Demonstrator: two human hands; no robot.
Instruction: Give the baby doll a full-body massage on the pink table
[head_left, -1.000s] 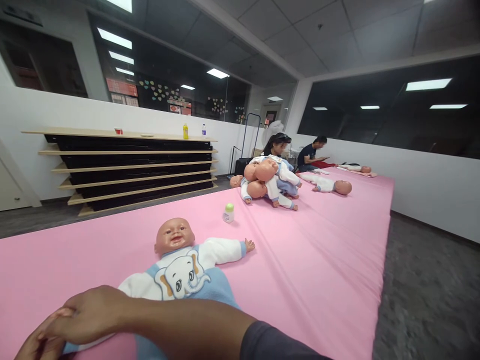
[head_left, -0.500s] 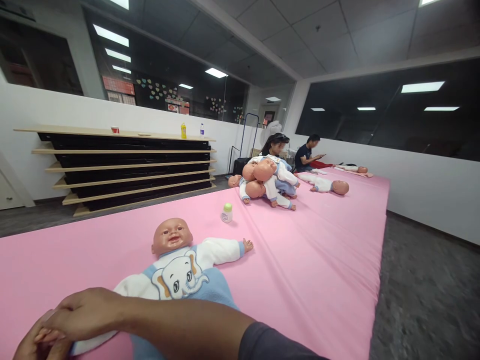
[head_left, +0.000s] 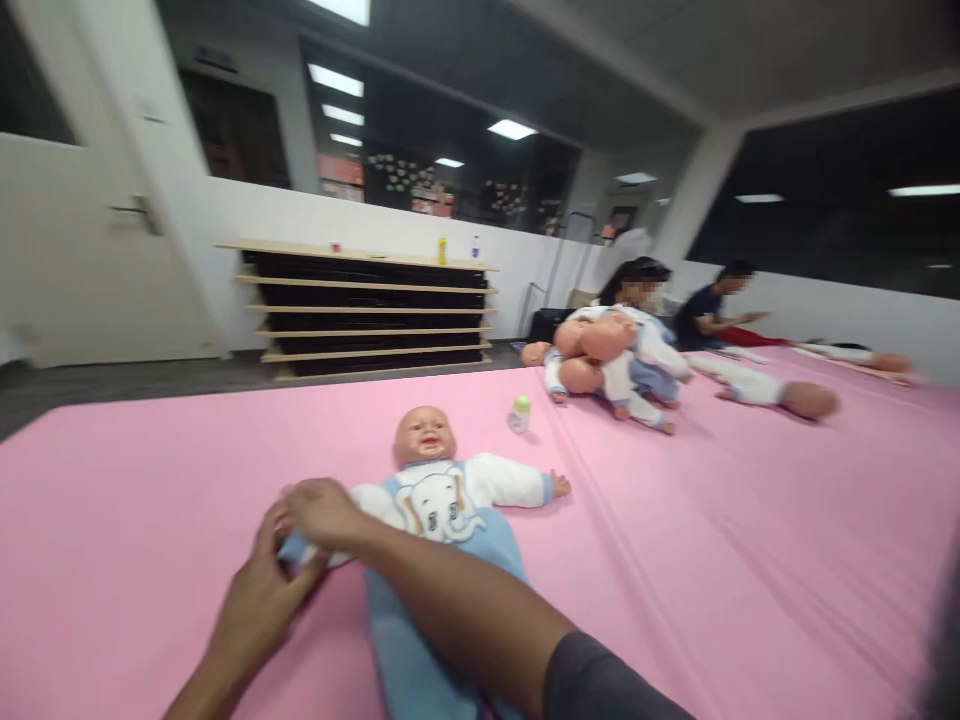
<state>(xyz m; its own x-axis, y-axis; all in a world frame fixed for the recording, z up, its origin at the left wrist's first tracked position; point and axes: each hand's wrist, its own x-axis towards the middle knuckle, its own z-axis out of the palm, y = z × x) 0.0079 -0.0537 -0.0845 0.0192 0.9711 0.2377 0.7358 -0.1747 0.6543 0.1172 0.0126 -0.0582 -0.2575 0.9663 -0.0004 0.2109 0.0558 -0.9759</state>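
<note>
A: ok so where's the doll (head_left: 442, 500)?

B: On its back on the pink table (head_left: 150, 480), right in front of the person. Face up, head pointing away, legs toward the camera, so the long axis runs up the view, leaning a bit. One arm sticks straight out to the view's right.

A: and the other arm?

B: Out to the view's left, into the hands. Left hand (head_left: 259, 595) is curled round the blue cuff (head_left: 294, 547), so it's got hold of that. Right hand (head_left: 321, 510) is cupped over the top, fingertips hidden, can't tell if it's gripping.

A: anything else you can't see?

B: Doll's hand at that cuff is covered. The right forearm (head_left: 465, 600) crosses its lower body, and its feet are cut off by the bottom edge. Bottle (head_left: 520, 415) near its head: label's too blurry.
</note>
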